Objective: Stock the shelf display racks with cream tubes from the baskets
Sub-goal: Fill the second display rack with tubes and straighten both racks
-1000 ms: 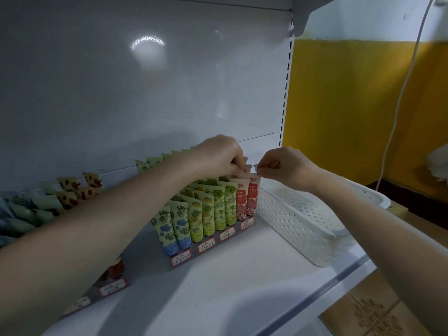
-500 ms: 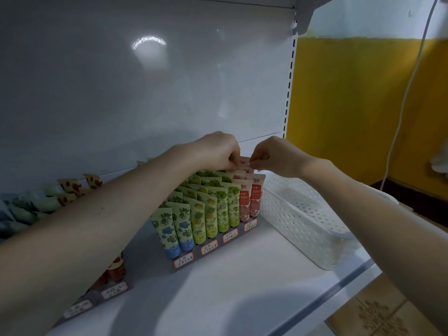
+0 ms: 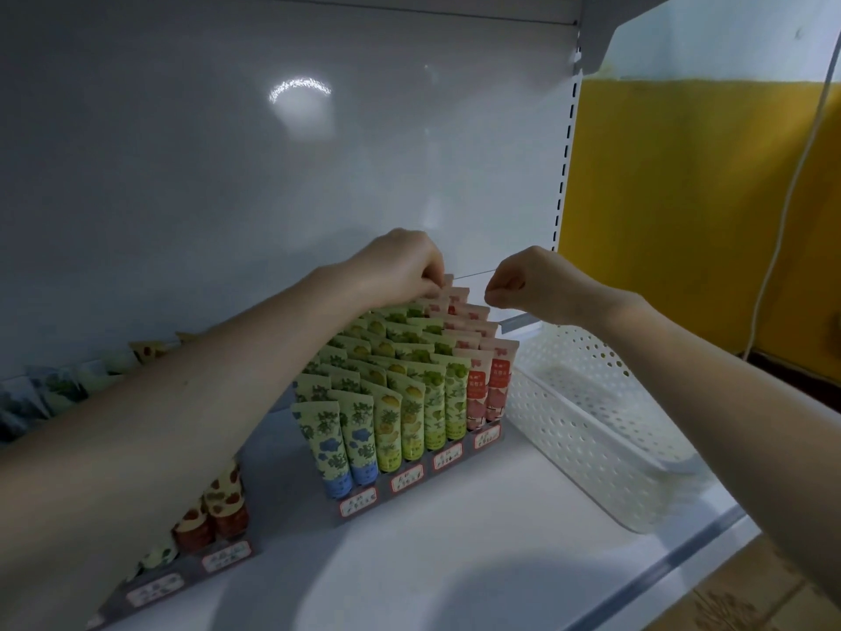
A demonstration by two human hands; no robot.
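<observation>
Cream tubes (image 3: 409, 393) fill the display rack (image 3: 359, 503) on the shelf (image 3: 455, 562). Left hand (image 3: 400, 266) fingers pinch a rear pink tube (image 3: 448, 281); right hand (image 3: 528, 284) fingers curl, holding nothing visible. Adjacent basket (image 3: 591, 425) shows no tubes: stocking looks nearly complete.

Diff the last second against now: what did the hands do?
The right hand let go of the rear pink tube and drew off to the right, fingers curled, apparently holding nothing. The left hand still pinches that tube's top. The display rack, its other tubes and the white basket stayed put.
</observation>
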